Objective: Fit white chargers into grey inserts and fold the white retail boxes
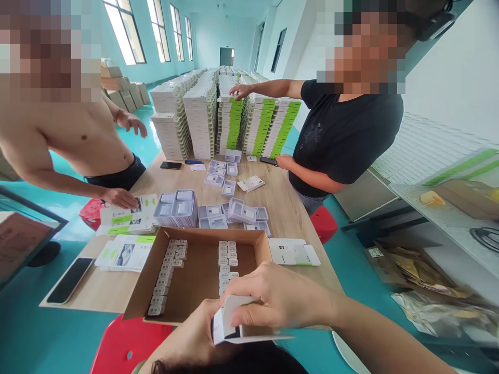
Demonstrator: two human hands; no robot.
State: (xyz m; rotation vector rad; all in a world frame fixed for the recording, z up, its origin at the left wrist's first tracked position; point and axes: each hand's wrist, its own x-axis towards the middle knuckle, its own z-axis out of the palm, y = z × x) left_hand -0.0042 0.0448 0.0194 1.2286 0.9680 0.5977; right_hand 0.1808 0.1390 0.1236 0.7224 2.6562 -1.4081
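Note:
Low in front of me is a partly folded white paper carton (224,327), its inside and a dark patch showing. My left hand (195,332) is closed around its left end, with most of the fingers hidden. Over the top, my right hand (273,296) grips the carton's upper panel between thumb and fingers. Just beyond both hands sits an open brown cardboard box (198,270). Inside it, small white blocks (163,280) stand in a column along the left, and more white blocks (228,254) form a column right of the middle, partly covered by my right hand.
Clear plastic trays (179,208) are stacked behind the box, with loose trays (212,215) beside them. Flat printed cartons (127,254) and a phone (70,280) lie left. Tall carton stacks (202,114) line the far edge. One person (58,135) stands left, another person (346,135) right.

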